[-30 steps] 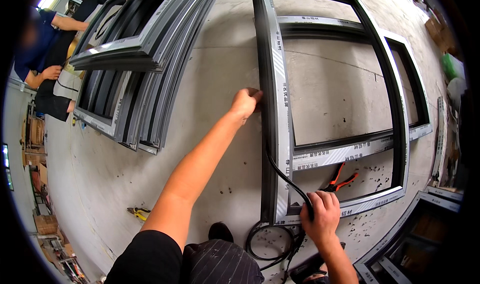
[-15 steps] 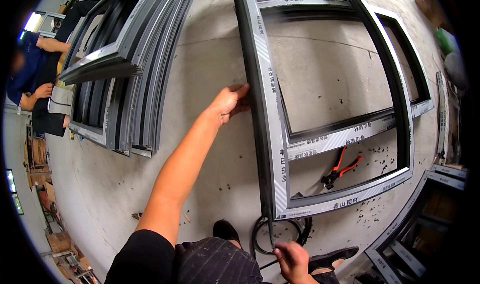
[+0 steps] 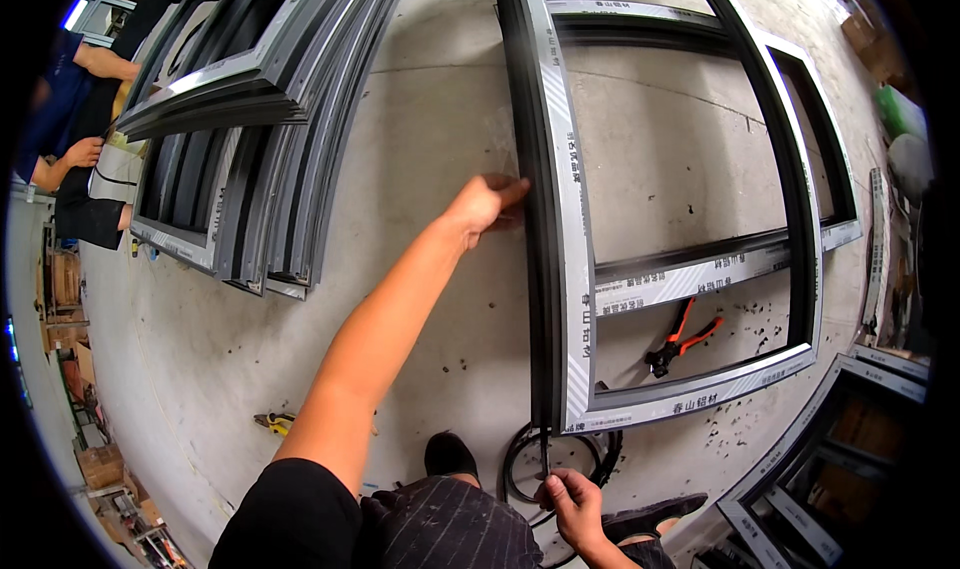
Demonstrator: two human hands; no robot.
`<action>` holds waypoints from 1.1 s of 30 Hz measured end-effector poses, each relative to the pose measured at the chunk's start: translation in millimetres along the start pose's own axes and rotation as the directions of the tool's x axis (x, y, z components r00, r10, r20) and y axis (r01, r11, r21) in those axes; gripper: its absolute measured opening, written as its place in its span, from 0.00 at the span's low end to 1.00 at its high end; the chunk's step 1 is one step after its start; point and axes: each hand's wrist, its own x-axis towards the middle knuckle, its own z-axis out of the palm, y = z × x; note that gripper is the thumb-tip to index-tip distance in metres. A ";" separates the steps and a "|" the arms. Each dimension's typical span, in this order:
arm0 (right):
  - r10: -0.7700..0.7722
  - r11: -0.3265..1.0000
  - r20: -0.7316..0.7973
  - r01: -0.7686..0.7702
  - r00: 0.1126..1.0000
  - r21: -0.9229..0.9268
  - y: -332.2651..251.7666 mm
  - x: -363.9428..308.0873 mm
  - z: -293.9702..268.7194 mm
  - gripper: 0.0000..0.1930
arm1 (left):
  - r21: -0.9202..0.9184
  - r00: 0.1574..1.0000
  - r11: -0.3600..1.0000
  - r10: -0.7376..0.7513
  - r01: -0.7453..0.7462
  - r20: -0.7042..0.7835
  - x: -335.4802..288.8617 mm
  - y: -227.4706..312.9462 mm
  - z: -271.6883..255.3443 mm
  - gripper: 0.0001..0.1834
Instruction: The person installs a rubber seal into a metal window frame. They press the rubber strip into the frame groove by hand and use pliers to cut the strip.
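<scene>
A grey metal window frame (image 3: pixel 580 219) with pale printed film stands on its black-grooved side, just right of centre. Against its left edge are the fingertips of my left hand (image 3: pixel 487 207), the fingers curled; part of them is hidden at the profile. Below the frame's lower corner, my right hand (image 3: pixel 574 505) pinches a thin black rubber strip (image 3: pixel 544 454). The strip runs up to the frame's black edge. More of it lies in a loose coil (image 3: pixel 512 466) on the floor near my feet.
Red-handled cutters (image 3: pixel 678 344) lie on the floor behind the frame, among black scraps. Yellow-handled pliers (image 3: pixel 274 423) are at lower left. Stacked frames (image 3: pixel 285 169) lean at left, beside a seated person (image 3: pixel 60 134). Another frame (image 3: pixel 680 279) lies behind mine; more frames (image 3: pixel 790 469) are at lower right.
The view has shifted, so the frame sits a little farther right. My right hand has turned and still pinches the strip. My left hand stays at the frame's edge.
</scene>
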 end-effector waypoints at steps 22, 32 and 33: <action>-0.022 0.976 -0.055 0.010 0.998 -0.220 12.1 15.2 -2.5 0.11 | -0.037 0.998 0.998 -0.050 0.051 0.039 -63.7 -43.7 20.6 0.16; -0.044 0.978 -0.036 0.036 0.998 -0.207 13.3 20.1 1.2 0.11 | -0.084 1.000 0.996 -0.011 0.014 0.029 -93.8 -68.2 32.5 0.16; -0.015 0.985 -0.049 0.007 0.999 -0.174 11.5 19.9 1.4 0.11 | -0.073 0.999 0.997 0.000 0.003 0.049 -96.7 -75.2 31.7 0.16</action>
